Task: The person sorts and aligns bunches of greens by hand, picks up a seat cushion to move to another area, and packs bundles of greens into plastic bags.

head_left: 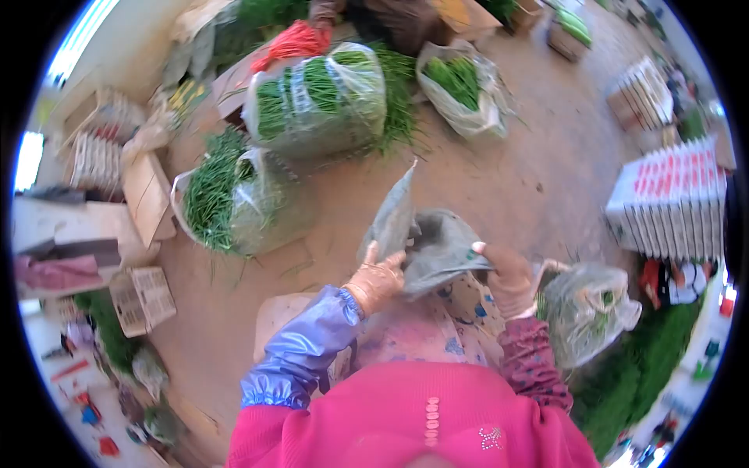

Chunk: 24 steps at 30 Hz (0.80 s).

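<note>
My left hand (pixel 378 278), in an orange glove with a shiny purple sleeve cover, grips the near left side of a grey cloth (pixel 443 248). My bare right hand (pixel 507 279) is closed on the right edge of the same cloth, with the thumb on top. Between the hands the cloth bulges with a dark fold or opening, and one pointed corner sticks up at the left. It hangs above my lap, over a patterned apron (pixel 468 304). Whether it is a bag or a loose piece cannot be made out.
Clear plastic bags of long green stalks (pixel 320 101) stand ahead, a smaller bag (pixel 460 82) to their right. Another bag (pixel 226 195) lies front left, and a plastic bag (pixel 589 308) sits by my right side. White crates (pixel 667 203) are stacked at right. A person (pixel 398 23) is opposite.
</note>
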Motion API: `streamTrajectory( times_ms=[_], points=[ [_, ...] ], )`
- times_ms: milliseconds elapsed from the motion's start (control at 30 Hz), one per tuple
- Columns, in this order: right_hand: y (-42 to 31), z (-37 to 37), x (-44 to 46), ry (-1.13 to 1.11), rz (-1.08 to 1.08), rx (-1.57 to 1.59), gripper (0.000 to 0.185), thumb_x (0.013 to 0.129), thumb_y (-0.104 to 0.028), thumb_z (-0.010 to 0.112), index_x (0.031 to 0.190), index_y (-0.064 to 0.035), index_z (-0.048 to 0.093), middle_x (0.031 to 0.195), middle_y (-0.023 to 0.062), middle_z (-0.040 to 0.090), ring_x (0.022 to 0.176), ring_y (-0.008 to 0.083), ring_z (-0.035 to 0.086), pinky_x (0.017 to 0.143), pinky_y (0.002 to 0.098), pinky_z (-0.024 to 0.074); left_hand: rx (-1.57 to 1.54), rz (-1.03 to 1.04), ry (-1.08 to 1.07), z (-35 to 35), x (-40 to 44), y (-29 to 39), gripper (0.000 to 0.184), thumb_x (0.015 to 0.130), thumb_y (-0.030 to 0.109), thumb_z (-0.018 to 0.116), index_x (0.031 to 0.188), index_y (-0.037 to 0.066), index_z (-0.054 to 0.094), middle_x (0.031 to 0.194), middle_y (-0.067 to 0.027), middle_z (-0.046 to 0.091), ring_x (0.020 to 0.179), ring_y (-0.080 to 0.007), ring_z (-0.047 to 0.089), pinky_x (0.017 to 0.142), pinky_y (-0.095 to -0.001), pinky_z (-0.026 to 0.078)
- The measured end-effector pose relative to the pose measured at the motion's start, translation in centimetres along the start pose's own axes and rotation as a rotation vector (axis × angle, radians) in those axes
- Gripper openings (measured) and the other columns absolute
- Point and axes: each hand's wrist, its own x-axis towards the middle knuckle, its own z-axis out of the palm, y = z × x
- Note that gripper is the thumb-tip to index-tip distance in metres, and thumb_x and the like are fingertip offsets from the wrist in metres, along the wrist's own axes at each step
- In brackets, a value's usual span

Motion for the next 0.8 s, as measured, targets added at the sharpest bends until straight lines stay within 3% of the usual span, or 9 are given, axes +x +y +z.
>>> streamTrajectory(
  times_ms=[133,233,400,567,600,667,733,767,800],
  points=[
    [3.0,-0.7,2.4,0.064,0.044,-0.007,0.028,0.078,0.002,0.058,0.102,-0.0097,0.068,0.086,0.0152,0.068,0.077,0.0286,0.067,0.069,0.0338,0.0505,-0.373,-0.249,-0.199,-2.9,1.0,0.1,0.042,0.076,0.014,0.061,0.117,0.016,0.06,0.109,-0.0092,0.065,0.105,-0.0262,0.062,0.091,-0.0441,0.047],
    [5.5,-1.5,4.1,0.037,0.111,0.042,0.031,0.074,0.003,0.057,0.098,-0.0114,0.07,0.086,0.0149,0.067,0.078,0.0307,0.065,0.068,0.0355,0.0504,-0.411,-0.325,0.16,2.1,2.1,-0.5,0.048,0.075,0.01,0.062,0.122,0.016,0.055,0.101,-0.0122,0.067,0.094,-0.0317,0.065,0.076,-0.0404,0.053],
    [7.1,-3.2,7.0,-0.005,0.031,-0.113,0.032,0.075,0.003,0.056,0.1,-0.0109,0.069,0.086,0.0148,0.067,0.081,0.0297,0.066,0.07,0.0354,0.0502,-0.214,-0.657,-0.148,-0.5,3.4,0.6,0.021,0.081,0.011,0.061,0.098,0.015,0.072,0.104,-0.0092,0.068,0.099,-0.0256,0.066,0.08,-0.0369,0.055],
    [11.5,-5.8,10.1,0.038,-0.001,-0.01,0.042,0.076,0.005,0.048,0.111,-0.0098,0.066,0.099,0.0149,0.066,0.092,0.0309,0.063,0.083,0.0372,0.0486,-0.274,-0.866,-0.161,6.6,1.9,-4.4,0.02,0.08,0.022,0.061,0.092,0.011,0.074,0.098,-0.0092,0.07,0.095,-0.0266,0.067,0.077,-0.0387,0.055],
    [11.3,-6.7,10.7,-0.017,0.013,-0.021,0.043,0.077,0.004,0.047,0.113,-0.0102,0.065,0.102,0.0147,0.066,0.093,0.0309,0.063,0.084,0.0376,0.0482,-0.212,-0.905,-0.123,3.9,1.2,-3.8,0.019,0.079,0.02,0.06,0.09,0.013,0.074,0.096,-0.0094,0.07,0.094,-0.0262,0.067,0.076,-0.0387,0.055],
    [11.2,-7.1,12.9,-0.061,0.06,-0.036,0.04,0.079,0.002,0.047,0.112,-0.0119,0.065,0.101,0.0139,0.067,0.091,0.0299,0.064,0.082,0.0358,0.0485,-0.066,-0.825,0.419,5.8,0.3,-5.4,0.01,0.073,0.01,0.056,0.077,0.01,0.066,0.08,-0.0083,0.067,0.085,-0.0284,0.066,0.068,-0.041,0.052],
    [13.5,-6.5,15.0,-0.081,0.128,-0.045,0.032,0.082,-0.003,0.052,0.109,-0.0143,0.066,0.099,0.0141,0.067,0.089,0.031,0.064,0.078,0.0347,0.049,-0.249,-0.817,0.648,5.8,0.1,-7.5,0.016,0.074,0.004,0.052,0.085,0.01,0.063,0.085,-0.0146,0.064,0.086,-0.0356,0.062,0.074,-0.0422,0.05],
    [13.5,-7.0,15.5,-0.083,0.133,-0.057,0.032,0.082,-0.003,0.052,0.109,-0.0143,0.066,0.099,0.0141,0.067,0.089,0.031,0.064,0.078,0.0347,0.049,-0.743,-0.969,0.864,7.4,0.8,-8.6,0.021,0.077,0.001,0.05,0.09,0.011,0.063,0.09,-0.0164,0.064,0.088,-0.0372,0.061,0.077,-0.0423,0.049],
    [12.9,-7.5,16.3,-0.113,0.16,-0.103,0.028,0.084,-0.007,0.055,0.107,-0.015,0.067,0.096,0.0144,0.067,0.088,0.0322,0.064,0.076,0.035,0.049,-0.638,-0.956,0.835,4.8,0.7,-8.1,0.025,0.078,-0.001,0.049,0.093,0.012,0.064,0.093,-0.0164,0.064,0.09,-0.0368,0.061,0.078,-0.042,0.05]
  ],
)
